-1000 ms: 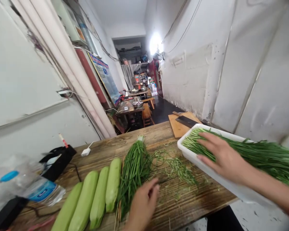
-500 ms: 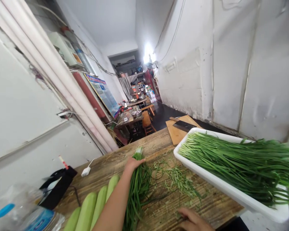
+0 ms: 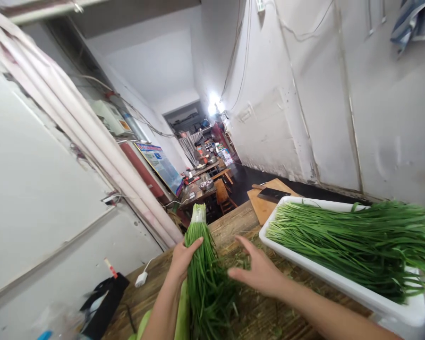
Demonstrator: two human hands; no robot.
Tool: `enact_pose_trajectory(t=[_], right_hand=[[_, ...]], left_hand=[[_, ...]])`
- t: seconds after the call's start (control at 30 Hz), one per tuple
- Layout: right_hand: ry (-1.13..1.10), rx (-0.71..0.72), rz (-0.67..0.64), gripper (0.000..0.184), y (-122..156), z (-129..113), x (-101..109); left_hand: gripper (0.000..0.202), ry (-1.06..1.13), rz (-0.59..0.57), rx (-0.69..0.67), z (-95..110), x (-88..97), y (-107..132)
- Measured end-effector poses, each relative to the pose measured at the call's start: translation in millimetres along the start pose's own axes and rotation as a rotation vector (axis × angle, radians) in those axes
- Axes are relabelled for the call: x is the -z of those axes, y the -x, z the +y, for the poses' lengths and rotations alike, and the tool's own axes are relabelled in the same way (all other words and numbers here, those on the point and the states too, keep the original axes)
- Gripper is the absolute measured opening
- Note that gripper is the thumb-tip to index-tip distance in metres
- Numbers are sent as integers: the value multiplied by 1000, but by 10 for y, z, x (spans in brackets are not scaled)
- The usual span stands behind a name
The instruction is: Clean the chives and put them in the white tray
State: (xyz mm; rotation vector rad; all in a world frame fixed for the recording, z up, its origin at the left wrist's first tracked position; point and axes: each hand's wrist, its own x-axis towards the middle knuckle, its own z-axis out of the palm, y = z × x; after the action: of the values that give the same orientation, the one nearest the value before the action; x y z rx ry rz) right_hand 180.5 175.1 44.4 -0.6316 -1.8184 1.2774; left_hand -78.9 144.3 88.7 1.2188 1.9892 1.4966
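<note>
My left hand (image 3: pixel 184 256) is closed round a bunch of garlic chives (image 3: pixel 202 278), its thumb lying across the front. The pale stem ends point up and away, bound by a clear band (image 3: pixel 199 215), and the green leaves hang down toward me. To the right of the bunch, my right hand (image 3: pixel 257 270) is in the air with thumb and fingers spread, holding nothing. A long white tub (image 3: pixel 315 263) on the right is heaped with more loose garlic chives (image 3: pixel 343 241). Pale green squashes (image 3: pixel 182 311) lie under my left forearm, mostly hidden by it.
Chive scraps litter the wooden table (image 3: pixel 230 224). Beyond the tub lies a cutting board (image 3: pixel 262 208) with a cleaver (image 3: pixel 272 194) on it. A white charger (image 3: pixel 140 278) and a black box (image 3: pixel 108 302) are at the left. A person (image 3: pixel 200 153) stands far back.
My left hand has raised the chive bunch off the table. My right hand has come up from the bottom edge toward the bunch, fingers spread. The view has shifted a little.
</note>
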Motion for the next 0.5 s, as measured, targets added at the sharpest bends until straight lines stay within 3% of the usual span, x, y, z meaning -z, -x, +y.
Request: enact_pose_trajectory(t=[0.1,0.17,0.23,0.3,0.4,0.5], right_hand=[[-95,-6,-19,117,-553,-151,-401],[-217,65,-80,121,-765,-146,-704],[-378,208,-100,112,-856,-93,-972],[-461,247,-69,87,-875,-35,-1163],[-402,167,44,50,-860,13,-1288],[-316,110,163,48,-832,7,-1301]], left_hand=[[51,160,-10,-67,257,46,150],[51,226,7,-103,375,48,204],[51,267,30,-139,454,38,228],[51,282,38,-172,506,40,234],[55,260,-2,-190,572,115,227],[70,212,37,-203,668,253,214]])
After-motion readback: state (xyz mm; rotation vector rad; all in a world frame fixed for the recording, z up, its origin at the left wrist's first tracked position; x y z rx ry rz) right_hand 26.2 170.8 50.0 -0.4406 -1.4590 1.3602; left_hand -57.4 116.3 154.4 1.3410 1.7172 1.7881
